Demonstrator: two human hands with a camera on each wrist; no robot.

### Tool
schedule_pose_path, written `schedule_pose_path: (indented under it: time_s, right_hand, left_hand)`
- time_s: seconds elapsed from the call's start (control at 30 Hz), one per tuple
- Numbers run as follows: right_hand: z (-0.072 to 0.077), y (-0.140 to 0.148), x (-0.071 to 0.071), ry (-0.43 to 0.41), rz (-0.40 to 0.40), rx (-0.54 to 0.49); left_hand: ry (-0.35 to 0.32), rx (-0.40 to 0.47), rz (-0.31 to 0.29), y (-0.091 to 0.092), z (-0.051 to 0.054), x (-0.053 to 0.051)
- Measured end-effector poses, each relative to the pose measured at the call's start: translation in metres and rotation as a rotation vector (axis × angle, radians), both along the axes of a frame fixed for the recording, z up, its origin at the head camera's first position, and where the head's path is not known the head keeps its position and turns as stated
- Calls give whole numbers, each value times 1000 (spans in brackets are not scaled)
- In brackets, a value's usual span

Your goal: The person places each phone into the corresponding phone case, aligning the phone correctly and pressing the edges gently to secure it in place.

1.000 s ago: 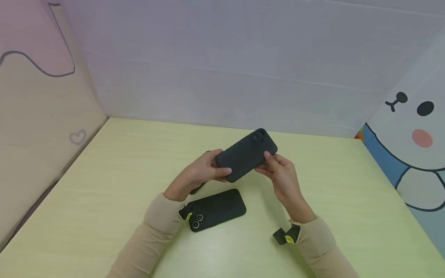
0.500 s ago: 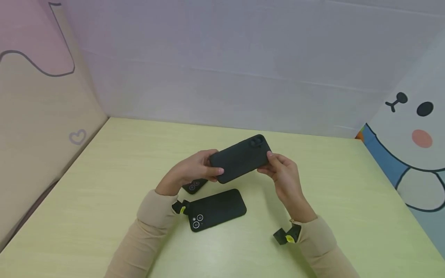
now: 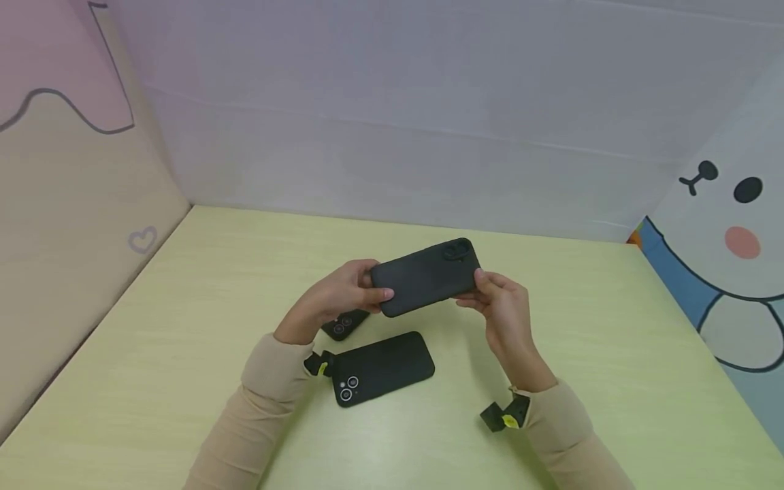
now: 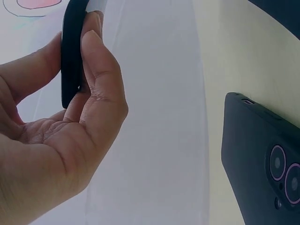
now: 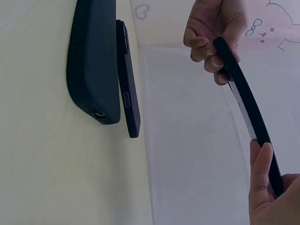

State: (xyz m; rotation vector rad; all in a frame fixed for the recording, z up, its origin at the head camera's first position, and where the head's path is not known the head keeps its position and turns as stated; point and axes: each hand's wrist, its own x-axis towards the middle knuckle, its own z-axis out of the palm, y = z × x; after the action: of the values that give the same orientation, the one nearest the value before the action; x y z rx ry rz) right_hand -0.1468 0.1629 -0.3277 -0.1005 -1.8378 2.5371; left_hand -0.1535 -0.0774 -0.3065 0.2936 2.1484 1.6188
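Observation:
A black phone case (image 3: pixel 422 278) is held above the table, tilted, with its camera end up and to the right. My left hand (image 3: pixel 333 299) pinches its lower left end, thumb on the back face. At the opposite end, my right hand (image 3: pixel 501 309) pinches the lower right corner. Seen edge-on in the right wrist view, the case (image 5: pixel 248 103) bows slightly, with a pale surface on its inner side; whether a phone lies inside I cannot tell. Below the hands lies a black phone (image 3: pixel 392 367) with two ringed lenses. Another dark phone (image 3: pixel 345 325) is partly hidden behind my left hand.
The pale yellow table (image 3: pixel 612 367) stretches out on both sides of the arms. A pale grey wall covering (image 3: pixel 392 122) rises behind it, with printed side panels (image 3: pixel 729 286) left and right. Small black wrist devices (image 3: pixel 505 414) sit at the sleeve cuffs.
Both hands have lowered the phone case slightly and levelled its tilt. My left hand has shifted left, and more of the second phone's lens end shows. The phones on the table stay put.

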Motion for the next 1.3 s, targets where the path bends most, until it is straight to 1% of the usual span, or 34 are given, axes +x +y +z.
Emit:
schedule_pose_path:
  time_s: [0.13, 0.27, 0.4, 0.53, 0.67, 0.8, 0.87, 0.97, 1.07, 1.17, 1.3]
  right_hand:
    - [1, 0, 0, 3, 4, -9]
    - [2, 0, -1, 3, 40, -20]
    - [3, 1, -1, -2, 95, -43]
    - [2, 2, -2, -3, 152, -41]
    - [1, 1, -1, -4, 200, 18]
    - [0, 0, -1, 2, 238, 114]
    - [-1, 0, -1, 10, 243, 159]
    - [-2, -1, -2, 13, 218, 197]
    - [-3, -2, -3, 12, 182, 195]
    - [-3, -2, -4, 5, 155, 171]
    - [-3, -1, -4, -1, 143, 154]
  left_hand:
    - [-5, -1, 11, 0, 1, 0]
    - [-5, -1, 44, -1, 2, 0]
    - [-10, 3, 117, -1, 3, -1]
    - [4, -10, 224, 1, 2, -1]
    - [48, -20, 328, 5, 0, -1]
    - [94, -4, 388, 8, 0, 1]
    - [104, 3, 402, 8, 1, 1]
    - [107, -12, 408, 7, 2, 1]
    - [106, -42, 393, 6, 3, 1]
    - [115, -73, 367, 5, 2, 2]
    - [120, -84, 342, 4, 1, 2]
